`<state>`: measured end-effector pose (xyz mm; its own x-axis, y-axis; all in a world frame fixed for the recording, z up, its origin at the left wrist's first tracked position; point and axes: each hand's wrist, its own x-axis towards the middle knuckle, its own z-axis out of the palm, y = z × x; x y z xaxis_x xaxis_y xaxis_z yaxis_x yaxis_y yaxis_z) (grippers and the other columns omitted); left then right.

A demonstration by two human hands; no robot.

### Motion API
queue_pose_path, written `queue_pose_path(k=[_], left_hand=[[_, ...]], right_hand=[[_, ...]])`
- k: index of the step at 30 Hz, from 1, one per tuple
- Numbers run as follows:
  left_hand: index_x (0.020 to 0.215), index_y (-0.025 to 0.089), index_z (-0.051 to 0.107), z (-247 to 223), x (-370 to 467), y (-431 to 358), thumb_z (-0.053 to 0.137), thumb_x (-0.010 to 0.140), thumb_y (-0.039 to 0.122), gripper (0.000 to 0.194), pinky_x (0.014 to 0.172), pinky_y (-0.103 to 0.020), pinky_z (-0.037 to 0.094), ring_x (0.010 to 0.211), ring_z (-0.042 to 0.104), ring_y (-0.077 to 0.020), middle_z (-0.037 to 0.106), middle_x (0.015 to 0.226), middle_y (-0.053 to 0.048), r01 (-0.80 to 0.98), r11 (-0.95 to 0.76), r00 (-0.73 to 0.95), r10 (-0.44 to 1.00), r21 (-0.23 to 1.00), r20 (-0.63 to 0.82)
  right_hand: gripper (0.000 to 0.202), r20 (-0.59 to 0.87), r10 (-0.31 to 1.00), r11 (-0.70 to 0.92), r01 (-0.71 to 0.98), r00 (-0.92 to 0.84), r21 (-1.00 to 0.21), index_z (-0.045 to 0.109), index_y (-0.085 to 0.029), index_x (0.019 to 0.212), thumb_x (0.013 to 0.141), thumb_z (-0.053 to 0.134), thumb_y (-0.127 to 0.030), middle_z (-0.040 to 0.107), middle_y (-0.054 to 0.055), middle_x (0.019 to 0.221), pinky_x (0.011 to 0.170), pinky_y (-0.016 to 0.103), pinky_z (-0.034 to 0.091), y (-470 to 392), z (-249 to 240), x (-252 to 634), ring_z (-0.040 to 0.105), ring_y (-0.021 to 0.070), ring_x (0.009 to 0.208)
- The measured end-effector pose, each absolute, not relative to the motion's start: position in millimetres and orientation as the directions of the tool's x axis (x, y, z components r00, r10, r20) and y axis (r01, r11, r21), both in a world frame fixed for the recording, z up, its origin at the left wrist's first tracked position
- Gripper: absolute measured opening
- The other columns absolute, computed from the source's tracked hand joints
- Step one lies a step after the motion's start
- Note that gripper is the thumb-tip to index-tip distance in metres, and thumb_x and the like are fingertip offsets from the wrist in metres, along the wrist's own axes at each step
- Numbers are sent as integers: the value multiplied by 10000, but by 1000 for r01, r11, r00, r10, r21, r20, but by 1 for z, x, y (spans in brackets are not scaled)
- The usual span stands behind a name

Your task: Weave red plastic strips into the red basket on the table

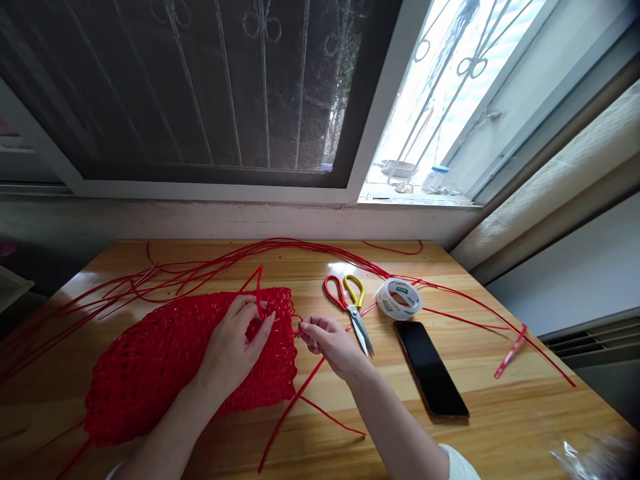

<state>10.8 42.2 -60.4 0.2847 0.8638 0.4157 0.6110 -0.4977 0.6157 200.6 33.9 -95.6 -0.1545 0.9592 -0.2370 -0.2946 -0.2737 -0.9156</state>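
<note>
A red woven basket (150,360) lies on its side on the wooden table, its rim facing right. My left hand (237,333) rests on top of it near the rim, thumb and fingers pinching a red plastic strip (259,287) that loops upward. Just off the rim, my right hand (323,337) pinches a thin red strand at the basket's edge. From beneath the rim, loose red strips (290,410) run down and right across the tabletop. The far underside of the basket is hidden.
Scissors (356,313) with red and yellow handles lie right of my right hand. Beyond are a tape roll (399,298) and a black phone (431,370). Long red strips (280,243) arc along the table's back below the window. Clear plastic wrap (595,457) sits at lower right.
</note>
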Motion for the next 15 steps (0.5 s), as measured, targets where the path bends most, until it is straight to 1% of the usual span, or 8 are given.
queue_pose_path(k=[4, 7, 9, 11, 13, 15], left_hand=[[835, 172, 548, -59, 12, 41, 422, 904, 341, 222, 742, -291, 465, 887, 542, -155, 526, 986, -58, 630, -481, 317, 876, 610, 363], [826, 170, 560, -62, 14, 40, 437, 890, 329, 211, 802, -321, 456, 914, 544, -161, 535, 969, -52, 645, -492, 315, 868, 585, 383], [816, 167, 564, -63, 15, 41, 440, 883, 328, 214, 829, -338, 450, 953, 542, -173, 537, 981, -58, 647, -487, 309, 871, 587, 383], [816, 166, 572, -63, 16, 42, 450, 873, 336, 217, 825, -344, 451, 972, 540, -185, 535, 1003, -63, 642, -458, 282, 887, 615, 365], [817, 164, 576, -61, 17, 42, 464, 861, 349, 220, 754, -319, 466, 949, 548, -188, 535, 1012, -66, 615, -404, 231, 913, 677, 335], [809, 163, 575, -59, 17, 42, 480, 850, 365, 226, 620, -271, 458, 901, 558, -186, 538, 1004, -69, 566, -350, 185, 936, 746, 299]], right_hand=[[318, -178, 983, -170, -520, -35, -837, 570, -178, 694, 608, 757, -420, 462, -52, 607, 458, 202, 199, 31, -104, 185, 265, 49, 486], [286, -177, 984, -152, -616, -21, -773, 598, -188, 722, 616, 762, -397, 489, -37, 643, 503, 205, 274, 29, -103, 174, 311, 62, 514], [248, -189, 979, -193, -678, -81, -709, 616, -185, 710, 616, 767, -357, 483, -32, 618, 529, 213, 310, 27, -97, 170, 339, 74, 526], [213, -182, 967, -255, -733, -180, -631, 620, -175, 671, 607, 770, -312, 452, -37, 582, 537, 209, 322, 25, -91, 170, 340, 78, 527], [203, -148, 950, -308, -757, -274, -577, 591, -164, 595, 602, 754, -285, 411, -42, 557, 548, 201, 333, 25, -87, 173, 335, 78, 531], [232, -147, 941, -332, -744, -305, -580, 545, -164, 537, 613, 725, -290, 391, -41, 553, 563, 201, 346, 25, -87, 177, 344, 82, 540]])
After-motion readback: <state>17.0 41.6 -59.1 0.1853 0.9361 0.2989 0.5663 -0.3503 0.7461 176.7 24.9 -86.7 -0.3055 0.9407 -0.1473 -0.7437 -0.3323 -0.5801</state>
